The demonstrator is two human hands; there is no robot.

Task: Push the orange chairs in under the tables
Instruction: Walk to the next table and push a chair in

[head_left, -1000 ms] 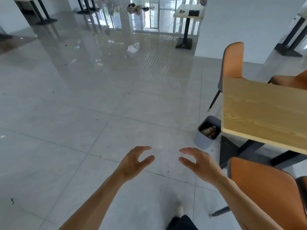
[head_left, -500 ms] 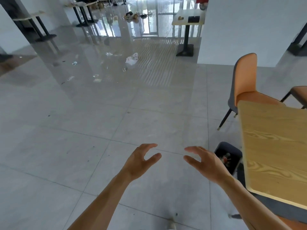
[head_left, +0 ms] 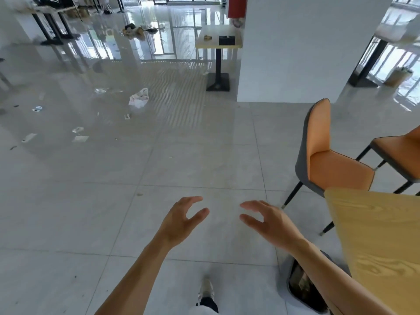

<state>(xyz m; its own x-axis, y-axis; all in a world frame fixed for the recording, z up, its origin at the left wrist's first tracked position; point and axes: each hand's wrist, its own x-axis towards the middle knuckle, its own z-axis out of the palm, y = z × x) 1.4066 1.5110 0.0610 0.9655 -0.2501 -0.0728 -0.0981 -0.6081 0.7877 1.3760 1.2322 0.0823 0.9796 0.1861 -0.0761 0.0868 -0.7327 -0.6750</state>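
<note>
An orange chair (head_left: 327,160) with a grey back shell and black legs stands at the far end of the light wooden table (head_left: 381,242) on the right, its seat facing the table and only its front edge near the tabletop. A second orange chair (head_left: 402,153) shows partly at the right edge. My left hand (head_left: 181,221) and my right hand (head_left: 270,221) hover over the floor in the lower middle, fingers apart and curled, holding nothing. Both hands are well short and left of the chairs.
A dark waste bin (head_left: 304,289) with rubbish sits on the floor beside the table, under my right forearm. A white pillar (head_left: 295,53) rises behind the chairs. A small pedestal table (head_left: 218,42) stands farther back. Litter (head_left: 138,98) lies on the glossy tiles to the left.
The view has advanced along the table. The near orange chair has dropped out of sight, the far chair has come closer, and the bin now lies under my right forearm. Both hands stay open.
</note>
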